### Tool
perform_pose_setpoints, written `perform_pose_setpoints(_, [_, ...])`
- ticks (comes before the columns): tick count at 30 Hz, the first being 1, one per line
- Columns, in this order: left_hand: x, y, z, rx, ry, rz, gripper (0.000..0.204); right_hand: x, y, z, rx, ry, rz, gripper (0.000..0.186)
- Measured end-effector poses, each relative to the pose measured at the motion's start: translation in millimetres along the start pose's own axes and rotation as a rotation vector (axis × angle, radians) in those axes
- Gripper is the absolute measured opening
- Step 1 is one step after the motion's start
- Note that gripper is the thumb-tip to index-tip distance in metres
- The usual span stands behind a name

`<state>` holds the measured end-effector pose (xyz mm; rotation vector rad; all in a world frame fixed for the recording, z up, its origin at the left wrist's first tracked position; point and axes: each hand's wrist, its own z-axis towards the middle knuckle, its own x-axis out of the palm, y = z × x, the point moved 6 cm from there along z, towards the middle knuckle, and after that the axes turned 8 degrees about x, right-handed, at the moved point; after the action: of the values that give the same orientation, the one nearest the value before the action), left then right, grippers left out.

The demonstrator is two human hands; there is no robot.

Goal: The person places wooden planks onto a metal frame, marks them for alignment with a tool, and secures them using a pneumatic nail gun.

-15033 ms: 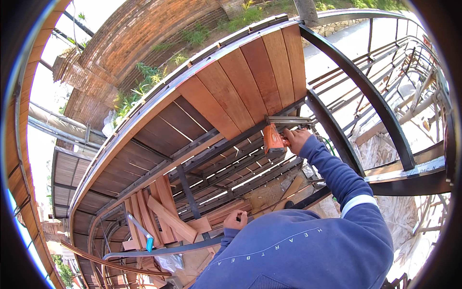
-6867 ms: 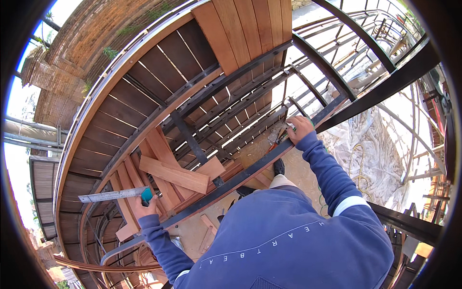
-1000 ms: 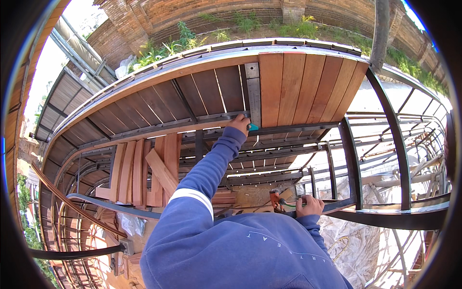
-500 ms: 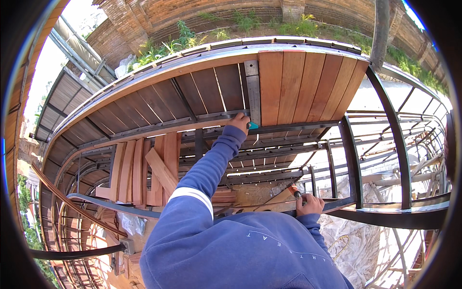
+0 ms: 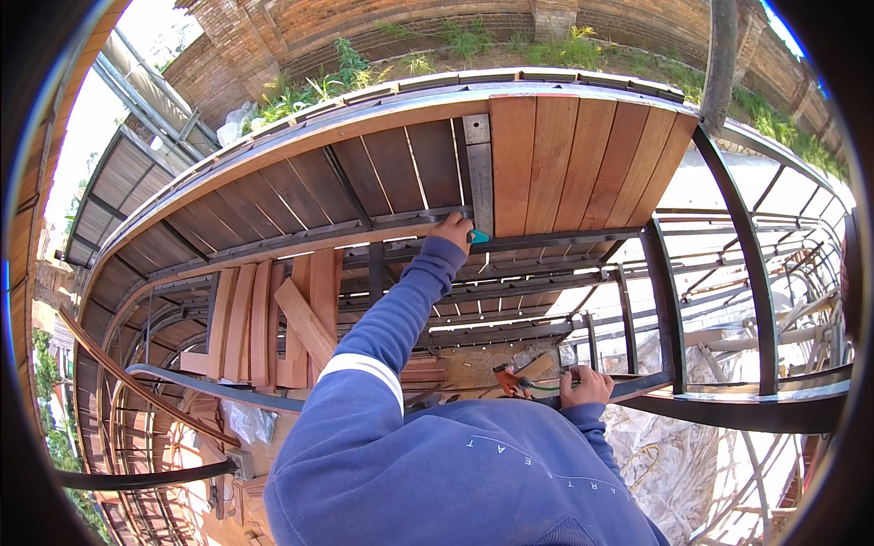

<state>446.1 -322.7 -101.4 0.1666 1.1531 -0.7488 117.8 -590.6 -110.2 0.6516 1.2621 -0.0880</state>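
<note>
My left hand (image 5: 451,230) is closed around a small teal object (image 5: 479,237), of which only one end shows. It rests at the inner dark metal rail (image 5: 401,219), beside the lower end of a grey metal bar (image 5: 479,173). That bar lies along the edge of the fitted reddish-brown boards (image 5: 555,164). Lower right, my right hand (image 5: 587,389) is curled at the near curved metal rail, with a bit of something dark by its fingers. Left of it is an orange and black tool (image 5: 510,379), with a green strip, perhaps a hose, between tool and hand.
Loose wooden planks (image 5: 250,323) lean in a row on the left, one slanting across others. Dark upright metal posts (image 5: 665,300) and curved rails frame the right side. Crumpled white sheeting (image 5: 660,455) lies below. A brick wall (image 5: 382,41) stands beyond the plants.
The orange tool has shifted left from beside my right hand and turned, and the green strip has come into sight. My left hand and the teal object have stayed in place.
</note>
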Motion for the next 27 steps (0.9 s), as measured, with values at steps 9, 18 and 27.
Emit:
perform_pose_setpoints(9, [-3.3, -2.5, 1.2, -0.021, 0.015, -0.028, 0.018, 0.1, -0.5, 0.3, 0.006, 0.014, 0.009, 0.014])
perform_pose_setpoints(18, [-3.9, -3.4, 1.0, 0.011, 0.005, -0.009, 0.018, -0.4, -0.6, 0.8, 0.042, 0.051, 0.014, 0.015])
perform_pose_setpoints(27, [-1.6, -2.2, 0.6, -0.015, 0.013, 0.007, 0.014, 0.2, -0.8, 1.0, 0.032, 0.033, 0.010, 0.015])
